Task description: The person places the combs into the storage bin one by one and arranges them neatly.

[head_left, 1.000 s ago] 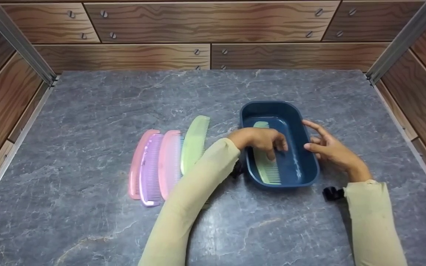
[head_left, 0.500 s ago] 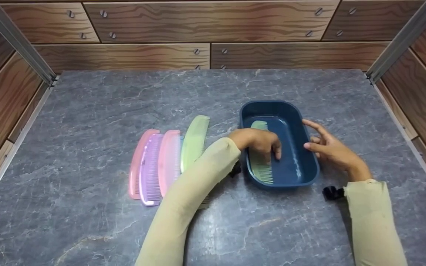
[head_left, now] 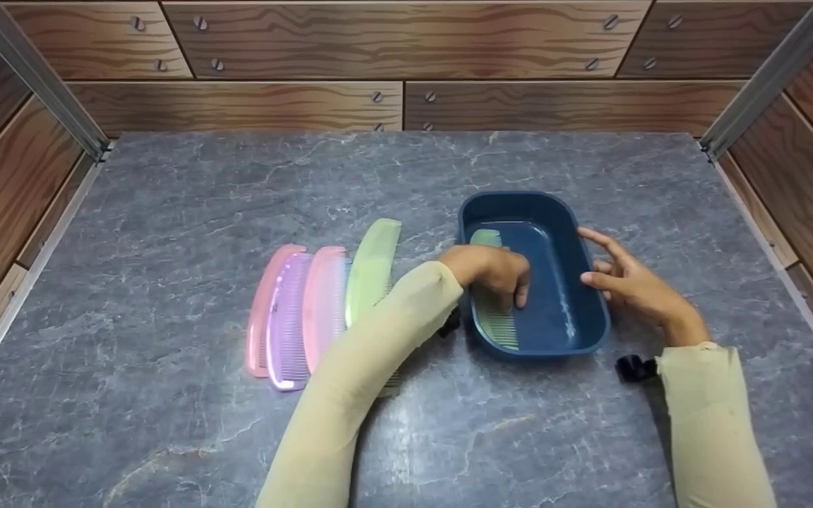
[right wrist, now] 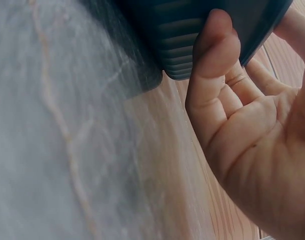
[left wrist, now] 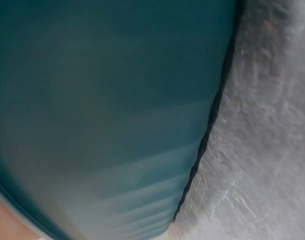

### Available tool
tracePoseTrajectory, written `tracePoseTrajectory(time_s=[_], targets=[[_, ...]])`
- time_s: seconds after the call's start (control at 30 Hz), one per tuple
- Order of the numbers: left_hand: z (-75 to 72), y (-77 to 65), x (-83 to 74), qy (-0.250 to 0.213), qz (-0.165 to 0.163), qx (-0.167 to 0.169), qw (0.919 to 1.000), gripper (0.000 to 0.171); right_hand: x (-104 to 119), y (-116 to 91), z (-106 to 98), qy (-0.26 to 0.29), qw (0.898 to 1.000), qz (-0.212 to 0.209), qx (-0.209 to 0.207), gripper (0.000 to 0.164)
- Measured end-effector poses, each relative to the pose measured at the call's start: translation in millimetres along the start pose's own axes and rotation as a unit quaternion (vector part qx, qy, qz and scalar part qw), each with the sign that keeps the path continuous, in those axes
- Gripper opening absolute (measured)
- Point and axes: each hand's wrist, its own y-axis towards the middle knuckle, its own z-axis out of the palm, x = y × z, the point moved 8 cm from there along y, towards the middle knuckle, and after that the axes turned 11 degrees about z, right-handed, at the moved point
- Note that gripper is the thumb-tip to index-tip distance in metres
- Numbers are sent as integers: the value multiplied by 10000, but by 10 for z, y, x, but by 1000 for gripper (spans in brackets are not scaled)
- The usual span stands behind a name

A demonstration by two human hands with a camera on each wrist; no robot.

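Observation:
In the head view, a light green comb (head_left: 497, 331) lies lengthwise along the left wall inside a dark blue plastic bin (head_left: 547, 240). My left hand (head_left: 495, 271) reaches over the bin's left rim and holds the comb, its fingers pointing down. Its fingertips are partly hidden. The bin's outer wall (left wrist: 122, 115) fills most of the left wrist view. At the bin's right side, my right hand (head_left: 636, 286) touches the rim with thumb and index finger. In the right wrist view, the thumb (right wrist: 217, 50) is against the ribbed wall.
Left of the bin lie several combs: a pink comb (head_left: 265, 317), a purple comb (head_left: 286, 324), another pink comb (head_left: 322, 296) and a green comb (head_left: 377, 261). My left sleeve (head_left: 357, 367) covers part of them. Wood-patterned panels (head_left: 406, 42) enclose the grey marbled table (head_left: 166, 197).
My left hand has shifted slightly left inside the bin, and the green comb has moved with it toward the left wall. The right hand stays at the rim.

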Motion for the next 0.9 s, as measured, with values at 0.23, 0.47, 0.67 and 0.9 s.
tracePoseTrajectory(time_s=[0.23, 0.47, 0.67, 0.9], targets=[[5, 16, -6, -15, 122, 51, 9999, 14, -7, 8, 0, -18, 10000, -3, 40, 70], [-74, -22, -47, -600, 222, -243, 9977, 18, -16, 15, 11, 147, 9998, 22, 140, 70], [-249, -135, -75, -578, 463, -640, 9952, 29, -6, 14, 14, 52, 9999, 11, 142, 70], [-497, -414, 19, -850, 870, -1442, 9820, 48, -4, 16, 27, 264, 9992, 15, 306, 70]])
